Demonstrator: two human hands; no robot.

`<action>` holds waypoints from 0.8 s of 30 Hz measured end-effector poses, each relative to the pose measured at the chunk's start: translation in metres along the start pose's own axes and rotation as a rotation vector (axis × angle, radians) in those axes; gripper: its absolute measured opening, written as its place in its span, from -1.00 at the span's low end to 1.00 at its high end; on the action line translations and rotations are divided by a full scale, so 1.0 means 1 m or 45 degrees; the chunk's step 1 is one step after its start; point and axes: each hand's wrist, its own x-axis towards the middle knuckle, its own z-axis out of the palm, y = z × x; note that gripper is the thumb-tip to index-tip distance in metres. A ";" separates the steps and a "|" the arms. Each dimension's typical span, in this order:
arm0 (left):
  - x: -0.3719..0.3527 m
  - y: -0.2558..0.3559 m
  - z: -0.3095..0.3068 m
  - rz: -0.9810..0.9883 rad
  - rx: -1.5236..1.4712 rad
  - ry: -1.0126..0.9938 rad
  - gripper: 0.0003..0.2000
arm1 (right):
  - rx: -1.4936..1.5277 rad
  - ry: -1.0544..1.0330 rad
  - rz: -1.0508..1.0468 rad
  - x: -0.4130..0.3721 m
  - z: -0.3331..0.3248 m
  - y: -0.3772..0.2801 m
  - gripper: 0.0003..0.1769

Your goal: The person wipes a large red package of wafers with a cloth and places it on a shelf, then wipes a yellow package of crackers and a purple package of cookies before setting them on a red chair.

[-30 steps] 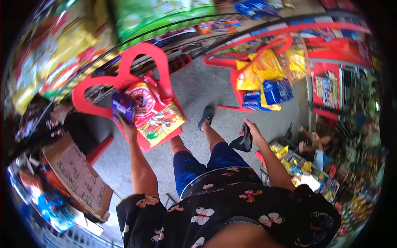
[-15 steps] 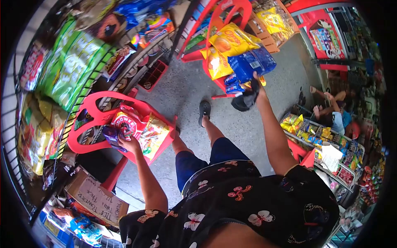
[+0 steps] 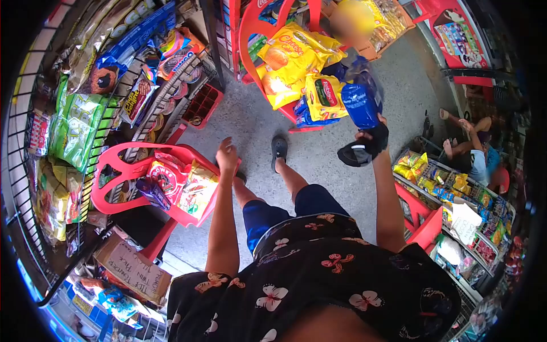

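Observation:
My right hand [image 3: 382,121] grips a blue snack pack [image 3: 361,107] and a black cloth item [image 3: 364,149] with a white label. Beside them, yellow snack bags [image 3: 290,57], a yellow-and-red pack [image 3: 326,97] and blue packs [image 3: 310,115] are heaped on a red plastic chair [image 3: 246,35]. My left hand [image 3: 227,154] is empty, fingers apart and slightly bent, over the edge of a second red chair [image 3: 128,148]. On that chair rest a purple pack [image 3: 152,194], a red bag [image 3: 167,174] and a white-and-yellow bag [image 3: 197,191].
Wire shelves of snacks line the left, with a large green bag [image 3: 80,122]. A cardboard sign box [image 3: 132,268] stands lower left. At right are a rack of small packs [image 3: 450,194] and a seated person's legs [image 3: 458,134]. An orange crate [image 3: 393,31] sits at the back.
My left hand has let go of the purple pack, leaving it on the left chair, and moved right. My right hand has shifted slightly down and right, uncovering the yellow-and-red pack.

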 end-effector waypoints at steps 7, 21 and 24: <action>0.016 0.040 0.096 0.087 -0.042 -0.398 -0.71 | -0.019 -0.224 -0.113 -0.021 -0.093 -0.030 -0.52; 0.008 0.224 0.194 -0.041 0.297 -0.458 -0.28 | 0.107 -0.275 -0.128 -0.030 -0.109 -0.025 -0.42; 0.040 0.199 0.222 -0.036 0.581 -0.448 -0.42 | 0.025 -0.231 -0.208 -0.039 -0.114 -0.020 -0.42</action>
